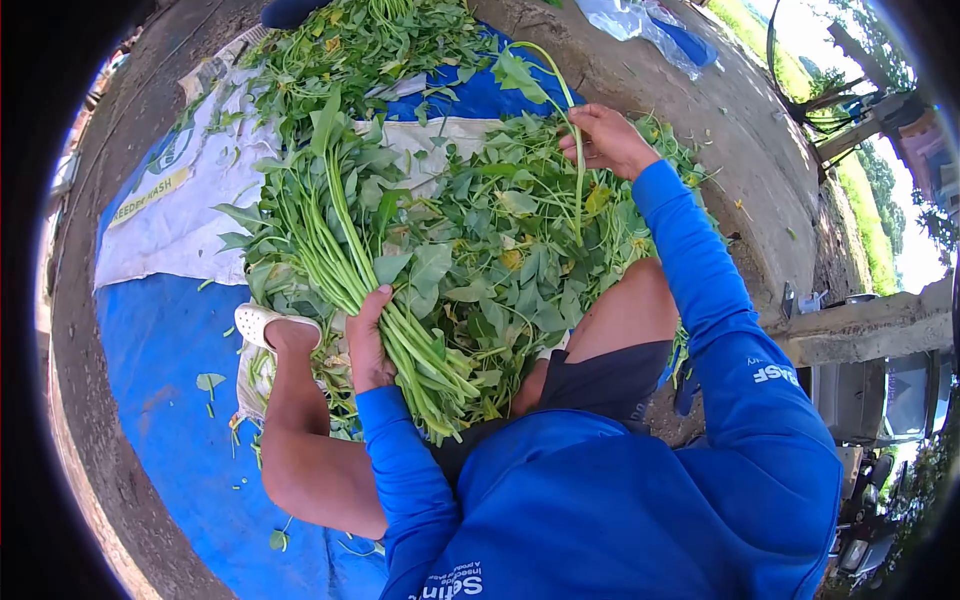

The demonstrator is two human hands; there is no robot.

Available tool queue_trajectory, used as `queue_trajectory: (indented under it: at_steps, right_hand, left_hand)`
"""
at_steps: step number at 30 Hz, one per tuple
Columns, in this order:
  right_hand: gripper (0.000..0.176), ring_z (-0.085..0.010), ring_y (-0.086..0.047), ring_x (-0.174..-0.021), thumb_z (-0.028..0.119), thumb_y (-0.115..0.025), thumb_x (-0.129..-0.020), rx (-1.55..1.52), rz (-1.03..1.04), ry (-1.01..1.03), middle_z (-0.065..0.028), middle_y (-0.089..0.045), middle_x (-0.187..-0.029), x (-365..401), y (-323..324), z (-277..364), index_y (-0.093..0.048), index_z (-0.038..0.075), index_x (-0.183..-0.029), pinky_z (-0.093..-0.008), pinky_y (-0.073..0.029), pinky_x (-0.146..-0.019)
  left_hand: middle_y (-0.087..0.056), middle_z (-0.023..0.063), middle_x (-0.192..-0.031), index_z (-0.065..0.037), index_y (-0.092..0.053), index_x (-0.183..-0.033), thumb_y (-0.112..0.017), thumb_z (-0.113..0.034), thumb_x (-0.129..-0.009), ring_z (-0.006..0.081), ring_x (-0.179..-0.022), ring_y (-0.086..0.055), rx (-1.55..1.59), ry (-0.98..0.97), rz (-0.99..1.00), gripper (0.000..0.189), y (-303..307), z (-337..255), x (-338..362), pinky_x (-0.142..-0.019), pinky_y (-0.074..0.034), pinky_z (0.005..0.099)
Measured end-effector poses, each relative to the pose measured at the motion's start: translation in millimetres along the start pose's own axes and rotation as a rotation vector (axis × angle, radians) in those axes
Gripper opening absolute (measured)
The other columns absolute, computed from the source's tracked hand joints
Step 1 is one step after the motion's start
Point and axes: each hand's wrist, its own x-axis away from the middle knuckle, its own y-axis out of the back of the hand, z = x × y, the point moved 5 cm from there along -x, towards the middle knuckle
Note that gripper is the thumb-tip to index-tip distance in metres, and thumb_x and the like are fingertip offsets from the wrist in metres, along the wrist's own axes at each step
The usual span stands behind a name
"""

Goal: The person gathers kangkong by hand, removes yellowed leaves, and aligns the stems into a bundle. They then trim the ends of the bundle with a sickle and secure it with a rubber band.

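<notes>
My left hand [368, 340] is closed round a thick bundle of long green leafy stems [335, 240], their cut ends pointing toward my lap and their leaves away from me. Held up at the right, my right hand [608, 142] pinches a single leafy stem [578, 190] that curves over at the top, with a drooping leaf on its upper end. Beneath and between both hands spreads a heap of loose green leaves and stems [510, 230], some of them yellowed.
A second leafy pile [370, 50] lies farther off. Under it all are a blue tarp [170, 400] and a white printed sack [190, 220]. A clear plastic bag [640, 35] rests on the bare ground. Wooden beams [870, 325] stand at the right. My bent knees flank the heap.
</notes>
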Motion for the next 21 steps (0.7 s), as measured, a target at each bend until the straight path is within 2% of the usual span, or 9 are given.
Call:
queue_trajectory:
  at_steps: [1, 3, 5, 8, 9, 12, 16, 18, 21]
  right_hand:
    - [0.021, -0.0135, -0.069, -0.081, 0.031, -0.067, -0.111, -0.07, 0.052, -0.04, -0.0028, -0.07, -0.098, -0.3, -1.5, -31.2, -0.062, 0.014, -0.124, -0.0344, -0.061, -0.074]
    - [0.027, -0.0137, -0.067, -0.082, 0.027, -0.069, -0.11, -0.165, 0.156, -0.088, -0.0001, -0.069, -0.099, -16.4, 0.7, -93.8, -0.065, 0.014, -0.133, -0.0363, -0.062, -0.075]
    - [0.033, -0.0114, -0.064, -0.082, 0.021, -0.068, -0.11, -0.299, 0.16, -0.052, 0.0019, -0.066, -0.099, 14.5, -13.0, -101.8, -0.066, 0.015, -0.143, -0.0337, -0.062, -0.075]
    - [0.038, -0.01, -0.063, -0.085, 0.018, -0.07, -0.108, -0.392, 0.163, -0.042, 0.0036, -0.065, -0.099, 53.1, -43.3, -100.5, -0.066, 0.014, -0.147, -0.0314, -0.061, -0.076]
    - [0.034, -0.0096, -0.063, -0.084, 0.018, -0.074, -0.106, -0.336, 0.123, -0.004, 0.0036, -0.066, -0.1, 53.6, -50.1, -104.1, -0.07, 0.012, -0.14, -0.0295, -0.059, -0.075]
    - [0.034, -0.0091, -0.062, -0.084, 0.018, -0.078, -0.103, -0.267, -0.052, 0.194, 0.0033, -0.066, -0.1, 51.4, -79.1, -96.1, -0.072, 0.011, -0.137, -0.0292, -0.057, -0.072]
    - [0.034, -0.0098, -0.062, -0.085, 0.02, -0.083, -0.098, -0.026, -0.175, 0.434, -0.0007, -0.067, -0.099, 69.3, -148.7, -52.2, -0.077, 0.004, -0.127, -0.0306, -0.053, -0.071]
    - [0.033, -0.0161, -0.064, -0.086, 0.021, -0.082, -0.096, 0.057, -0.177, 0.617, -0.0078, -0.068, -0.1, 60.3, -190.3, -58.2, -0.079, 0.002, -0.123, -0.0357, -0.053, -0.076]
    - [0.034, -0.0343, -0.071, -0.1, 0.023, -0.078, -0.096, 0.245, -0.009, 0.588, -0.0202, -0.072, -0.114, 80.5, -262.7, -79.3, -0.08, 0.002, -0.122, -0.045, -0.056, -0.091]
  left_hand:
    - [-0.073, 0.0075, -0.083, -0.004, -0.07, -0.11, -0.081, -0.028, -0.094, 0.0212, -0.06, -0.071, 0.032, 0.063, 0.029, 0.032, 1.6, 14.5, -7.6, -0.054, -0.062, 0.0353]
    - [-0.074, 0.0075, -0.086, -0.005, -0.069, -0.112, -0.081, -0.032, -0.094, 0.0214, -0.064, -0.073, 0.079, 0.104, 0.026, 0.035, 23.5, 36.6, -22.5, -0.058, -0.064, 0.0371]
    - [-0.074, 0.0067, -0.089, -0.006, -0.069, -0.113, -0.082, -0.033, -0.093, 0.0208, -0.069, -0.073, 0.126, 0.131, 0.031, 0.036, 32.3, 59.2, -30.4, -0.062, -0.064, 0.038]
    - [-0.074, 0.0065, -0.09, -0.007, -0.069, -0.114, -0.083, -0.037, -0.093, 0.0222, -0.072, -0.073, 0.224, 0.227, 0.027, 0.039, 49.9, 96.8, -34.9, -0.065, -0.064, 0.0399]
    - [-0.074, 0.0063, -0.091, -0.008, -0.07, -0.115, -0.083, -0.037, -0.093, 0.0228, -0.072, -0.073, 0.24, 0.25, 0.012, 0.039, 56.2, 111.1, -37.6, -0.066, -0.065, 0.0402]
    - [-0.075, 0.0064, -0.092, -0.008, -0.07, -0.115, -0.083, -0.037, -0.094, 0.0224, -0.075, -0.074, 0.224, 0.227, -0.036, 0.039, 67.5, 140.4, -45.7, -0.07, -0.064, 0.0397]
    - [-0.074, 0.0062, -0.091, -0.007, -0.07, -0.113, -0.084, -0.036, -0.094, 0.0221, -0.074, -0.073, 0.189, 0.208, -0.051, 0.037, 63.9, 143.3, -43.2, -0.069, -0.064, 0.0393]
    - [-0.074, 0.0059, -0.089, -0.007, -0.07, -0.113, -0.083, -0.035, -0.094, 0.0219, -0.073, -0.073, 0.197, 0.184, -0.063, 0.036, 61.5, 141.0, -45.0, -0.069, -0.064, 0.0391]
    - [-0.077, 0.0088, -0.098, -0.005, -0.071, -0.117, -0.08, -0.034, -0.097, 0.0234, -0.08, -0.075, 0.221, 0.202, -0.051, 0.037, 63.3, 143.9, -46.7, -0.074, -0.065, 0.0396]
